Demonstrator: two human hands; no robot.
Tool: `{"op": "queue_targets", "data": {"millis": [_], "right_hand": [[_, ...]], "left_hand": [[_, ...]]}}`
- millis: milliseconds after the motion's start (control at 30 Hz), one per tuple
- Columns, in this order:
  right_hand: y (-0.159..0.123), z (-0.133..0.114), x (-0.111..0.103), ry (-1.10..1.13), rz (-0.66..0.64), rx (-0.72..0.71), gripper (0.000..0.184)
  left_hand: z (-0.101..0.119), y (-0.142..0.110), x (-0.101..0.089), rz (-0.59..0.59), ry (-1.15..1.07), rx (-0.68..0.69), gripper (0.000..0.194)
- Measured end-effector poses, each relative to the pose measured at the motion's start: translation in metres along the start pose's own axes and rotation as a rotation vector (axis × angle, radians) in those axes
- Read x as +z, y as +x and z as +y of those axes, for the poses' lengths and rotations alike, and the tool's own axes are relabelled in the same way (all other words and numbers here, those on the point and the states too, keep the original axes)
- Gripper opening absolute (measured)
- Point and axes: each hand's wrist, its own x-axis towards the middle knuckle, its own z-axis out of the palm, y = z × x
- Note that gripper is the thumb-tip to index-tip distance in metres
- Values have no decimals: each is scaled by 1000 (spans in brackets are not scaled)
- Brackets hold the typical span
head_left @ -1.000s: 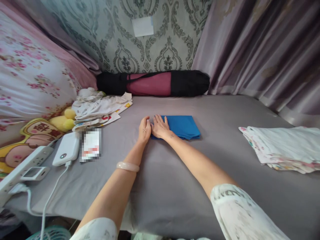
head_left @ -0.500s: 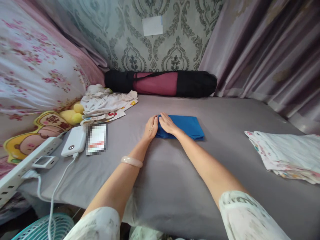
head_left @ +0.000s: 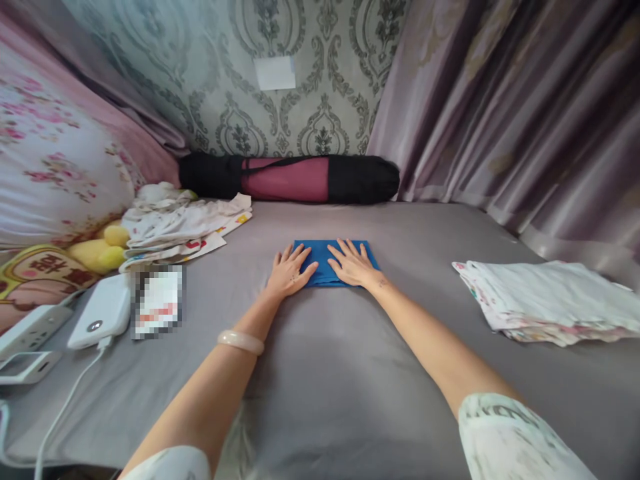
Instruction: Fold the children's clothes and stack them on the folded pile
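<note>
Pressing on the folded blue cloth (head_left: 320,263), the person has the left hand (head_left: 289,272) over its left end and the right hand (head_left: 355,265) over its right part, the two hands apart. Both hands are wide open, palms down, fingers fanned out. Writing shows mostly at the left: bold dark characters on a cartoon-shaped cushion (head_left: 47,270), partly cut off by the picture's edge, and a red mark like an S on the printed cloth in the rumpled pile (head_left: 175,223). The small display on the white power bank (head_left: 103,307) is too small to read, and the flat item (head_left: 159,303) just beside it is pixelated, with a reddish band across its lower part. The blue cloth is plain, deep in colour and roughly rectangular, with layered, slightly wavy folds along its near side. It lies flat on the grey sheet (head_left: 320,373), about midway between left and right and closer to the far edge than to the near one. Along that far edge lies a long black and maroon bag (head_left: 285,179); toward the right edge rests a stack of pale cloths (head_left: 550,297) with colourful prints at its left corner.
</note>
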Motion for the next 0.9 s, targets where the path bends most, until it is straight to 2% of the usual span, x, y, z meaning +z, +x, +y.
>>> {"op": "queue_targets", "data": {"millis": [367,467,533,633,733,900], "right_hand": [[4,2,4,35,-17,6,60],[6,9,1,115,-56,11,62],[6,17,-2,145,-38,29,64],[0,31,-6,100,21,79,66],[-8,40,-8,56,11,134,68],[-13,40,-3,48,-3,140,69]], "left_hand": [[0,1,-2,-62,40,12,70],[0,2,-4,-93,26,12,71],[1,2,-5,-111,24,9,72],[2,2,-6,-126,30,5,73],[3,3,-8,-141,37,7,74],[-1,5,-6,-168,52,6,77]]}}
